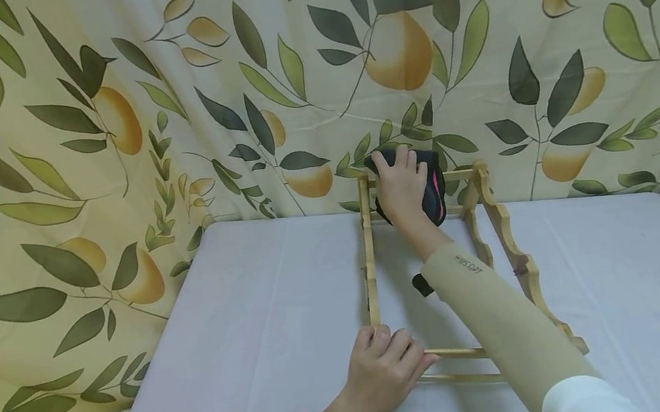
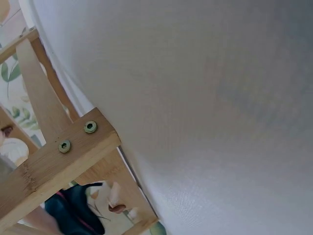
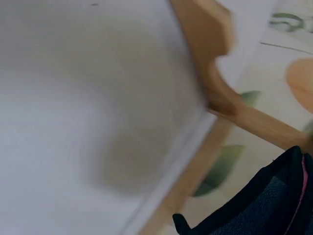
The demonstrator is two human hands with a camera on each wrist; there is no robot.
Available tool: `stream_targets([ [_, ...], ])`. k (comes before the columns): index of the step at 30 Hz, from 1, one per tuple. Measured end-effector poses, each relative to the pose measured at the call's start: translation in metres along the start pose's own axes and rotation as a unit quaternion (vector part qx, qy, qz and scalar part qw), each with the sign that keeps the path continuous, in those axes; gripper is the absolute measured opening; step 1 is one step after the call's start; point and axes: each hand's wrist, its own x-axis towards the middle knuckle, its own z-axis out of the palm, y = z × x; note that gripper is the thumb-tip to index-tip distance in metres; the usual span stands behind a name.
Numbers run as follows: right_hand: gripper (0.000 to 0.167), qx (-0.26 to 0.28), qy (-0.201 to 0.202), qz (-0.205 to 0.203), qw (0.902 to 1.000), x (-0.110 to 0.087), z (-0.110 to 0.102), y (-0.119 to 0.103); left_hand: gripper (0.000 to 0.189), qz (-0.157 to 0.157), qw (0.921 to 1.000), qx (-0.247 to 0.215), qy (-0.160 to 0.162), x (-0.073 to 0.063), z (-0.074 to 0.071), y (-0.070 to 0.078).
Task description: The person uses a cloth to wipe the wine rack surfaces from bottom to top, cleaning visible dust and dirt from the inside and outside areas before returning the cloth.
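Fingers of the right hand (image 1: 401, 185) are curled over a dark cloth item (image 1: 435, 197), which is held at the far end of a wooden rack (image 1: 368, 250) on the white worktop (image 1: 283, 325). The right forearm (image 1: 504, 315) is stretched across the rack; its near left corner is gripped by the left hand (image 1: 386, 368), knuckles turned up.

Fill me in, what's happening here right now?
A person's left grip holds the near left corner of a wooden rack standing on a white surface. Their right grip holds a dark item with pink trim at the rack's far end. I can't tell whether that item rests on the rack.
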Motion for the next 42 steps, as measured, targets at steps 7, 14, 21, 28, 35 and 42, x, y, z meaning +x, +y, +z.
stream_targets([
  [7,0.029,0.001,0.038,-0.063,0.9973,0.027,-0.032,-0.001,0.036,-0.004,1.0,-0.001,0.002,0.005,-0.005,-0.002],
  [14,0.028,-0.026,0.014,-0.113,0.9931,0.051,-0.071,-0.003,0.038,-0.007,0.9999,0.005,-0.012,0.004,-0.005,0.0],
  [21,0.024,-0.068,0.021,-0.2,0.9772,0.058,-0.108,-0.001,0.037,-0.01,0.9989,0.005,-0.045,-0.001,-0.003,0.003],
  [28,0.025,-0.096,0.006,-0.273,0.9573,0.045,-0.136,0.02,0.037,-0.005,0.9989,0.002,-0.046,-0.002,-0.002,0.005],
  [35,0.039,-0.112,0.011,-0.295,0.949,0.021,-0.155,0.043,0.039,-0.007,0.999,0.005,-0.043,-0.001,-0.002,0.006],
  [42,0.041,-0.108,0.037,-0.286,0.9514,0.001,-0.176,0.065,0.038,-0.02,0.9988,-0.001,-0.045,0.001,-0.004,0.006],
])
